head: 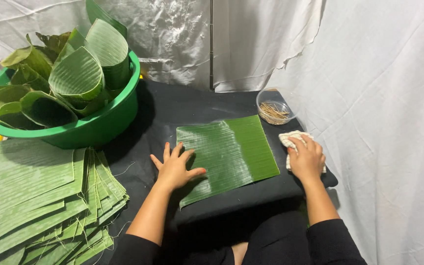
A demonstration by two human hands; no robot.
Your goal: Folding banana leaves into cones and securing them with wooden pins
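Left hand [175,167] lies flat, fingers spread, pressing the left edge of a banana leaf sheet [231,149] on the black table [172,108]. Right hand [306,158] rests closed over a folded cloth [290,138] just beside the sheet's right edge.

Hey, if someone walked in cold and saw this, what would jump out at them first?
Probably the flat banana leaf sheet on the black cloth at centre, with the left hand pressing its left edge. Next, the green basin of leaf cones at upper left, above a stack of cut leaves. The right hand rests on a small cloth.
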